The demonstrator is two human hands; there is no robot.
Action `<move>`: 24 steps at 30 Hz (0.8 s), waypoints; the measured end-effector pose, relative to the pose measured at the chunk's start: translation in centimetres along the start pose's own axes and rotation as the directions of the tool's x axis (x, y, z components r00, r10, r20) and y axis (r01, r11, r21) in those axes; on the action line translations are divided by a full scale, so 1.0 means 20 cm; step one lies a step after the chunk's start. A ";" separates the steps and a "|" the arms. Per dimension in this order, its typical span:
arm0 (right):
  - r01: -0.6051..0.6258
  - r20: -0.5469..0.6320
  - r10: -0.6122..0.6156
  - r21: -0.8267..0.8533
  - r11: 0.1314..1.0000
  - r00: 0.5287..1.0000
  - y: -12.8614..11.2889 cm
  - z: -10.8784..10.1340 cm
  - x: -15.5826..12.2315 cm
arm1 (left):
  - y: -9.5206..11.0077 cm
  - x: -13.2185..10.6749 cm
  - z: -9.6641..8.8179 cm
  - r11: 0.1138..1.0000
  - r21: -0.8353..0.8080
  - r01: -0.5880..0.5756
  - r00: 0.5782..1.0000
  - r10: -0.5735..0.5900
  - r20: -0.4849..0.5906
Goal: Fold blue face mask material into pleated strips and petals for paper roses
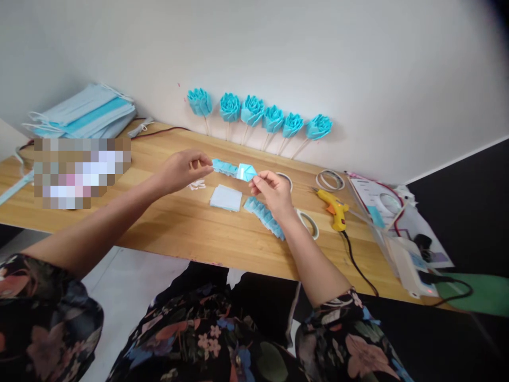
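Above the wooden table (178, 228), a folded blue strip (233, 170) spans both hands: left hand (181, 170) pinches its left end, right hand (272, 192) apparently pinches its folded right end.

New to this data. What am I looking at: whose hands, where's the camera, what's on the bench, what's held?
There is no machine here. One camera is worn on a person's head and looks forward and down, so the two bare arms are that person's own. The left hand and right hand each pinch an end of a folded blue strip above a wooden table. On the table lie a pale square sheet, another pleated blue strip, tape rolls, a yellow glue gun and a stack of face masks. Six blue roses on sticks lean against the wall.
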State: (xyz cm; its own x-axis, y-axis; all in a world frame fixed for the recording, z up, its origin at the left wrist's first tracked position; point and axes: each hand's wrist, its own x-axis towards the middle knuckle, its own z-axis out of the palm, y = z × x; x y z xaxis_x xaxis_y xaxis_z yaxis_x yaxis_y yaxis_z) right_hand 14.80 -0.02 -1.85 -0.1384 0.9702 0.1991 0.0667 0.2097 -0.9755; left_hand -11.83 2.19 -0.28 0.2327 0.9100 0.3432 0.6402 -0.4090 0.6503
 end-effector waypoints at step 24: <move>0.005 0.103 -0.001 -0.040 0.999 0.995 0.01 -0.01 0.00 | 0.26 0.06 0.26 0.823 -0.557 0.110 0.987 -0.022 0.161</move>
State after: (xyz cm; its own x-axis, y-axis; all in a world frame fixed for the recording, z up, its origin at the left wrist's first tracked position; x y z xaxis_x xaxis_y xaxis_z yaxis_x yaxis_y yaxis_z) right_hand 15.08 0.07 -1.93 -0.2397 0.9522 0.1896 0.1053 0.2196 -0.9699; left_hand -4.38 1.49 0.03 0.3335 0.9180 0.2147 0.1447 -0.2749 0.9505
